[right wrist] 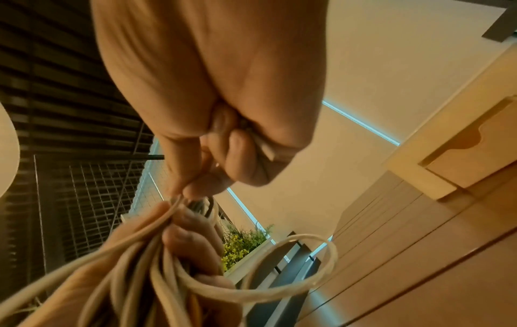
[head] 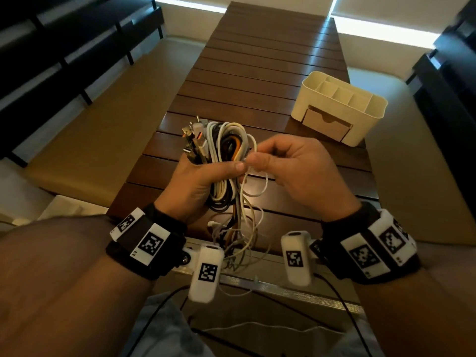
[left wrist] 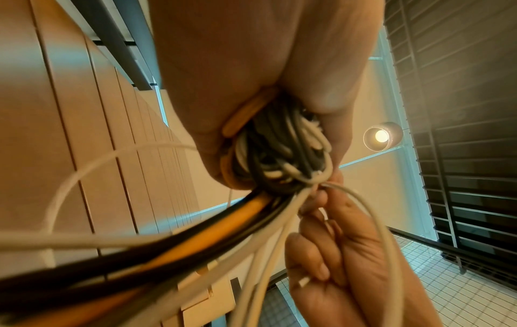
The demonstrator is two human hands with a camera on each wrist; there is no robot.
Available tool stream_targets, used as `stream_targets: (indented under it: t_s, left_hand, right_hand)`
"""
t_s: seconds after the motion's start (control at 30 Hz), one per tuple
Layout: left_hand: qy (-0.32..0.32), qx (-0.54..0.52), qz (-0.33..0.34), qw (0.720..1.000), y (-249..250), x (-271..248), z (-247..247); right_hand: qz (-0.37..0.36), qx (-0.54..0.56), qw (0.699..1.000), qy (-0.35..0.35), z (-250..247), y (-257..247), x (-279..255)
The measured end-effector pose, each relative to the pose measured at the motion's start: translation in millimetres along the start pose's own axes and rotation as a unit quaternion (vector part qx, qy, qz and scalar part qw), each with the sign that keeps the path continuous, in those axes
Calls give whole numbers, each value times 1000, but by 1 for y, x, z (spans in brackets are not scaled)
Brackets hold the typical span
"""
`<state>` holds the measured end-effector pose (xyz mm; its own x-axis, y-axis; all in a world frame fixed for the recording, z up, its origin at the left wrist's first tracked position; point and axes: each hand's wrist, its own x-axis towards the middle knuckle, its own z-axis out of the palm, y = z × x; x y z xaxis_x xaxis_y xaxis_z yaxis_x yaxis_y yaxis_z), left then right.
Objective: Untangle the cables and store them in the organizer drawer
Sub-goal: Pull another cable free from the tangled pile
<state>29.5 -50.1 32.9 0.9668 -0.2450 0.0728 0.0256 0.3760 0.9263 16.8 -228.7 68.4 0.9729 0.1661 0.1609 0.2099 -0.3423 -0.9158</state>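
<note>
A tangled bundle of white, black and orange cables (head: 226, 150) is held up over the near end of the wooden table. My left hand (head: 203, 173) grips the bundle around its middle, plugs sticking out above and loose ends hanging below. My right hand (head: 260, 161) pinches a thin white cable (head: 257, 186) at the right side of the bundle; its other fingers are curled. In the left wrist view the bundle (left wrist: 279, 154) sits in the left fist, the right hand (left wrist: 349, 243) just below it. The right wrist view shows the pinch on the white strands (right wrist: 179, 201).
A cream desk organizer (head: 340, 106) with top compartments stands on the slatted table (head: 257, 73) at the right, its small front drawer (head: 327, 124) shut. Dark shelving lines both sides. Thin cords run over my lap below the table edge.
</note>
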Motion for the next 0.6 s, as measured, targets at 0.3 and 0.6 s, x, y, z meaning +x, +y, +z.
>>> stream_targets:
  t_s: [0.3, 0.6]
  left_hand:
    - [-49, -32, -51, 997, -4, -2, 2]
    - [22, -19, -1, 1000, 3, 3, 2]
  right_hand:
    - [-93, -20, 993, 75, 13, 6, 0]
    - [66, 137, 988, 5, 16, -3, -5]
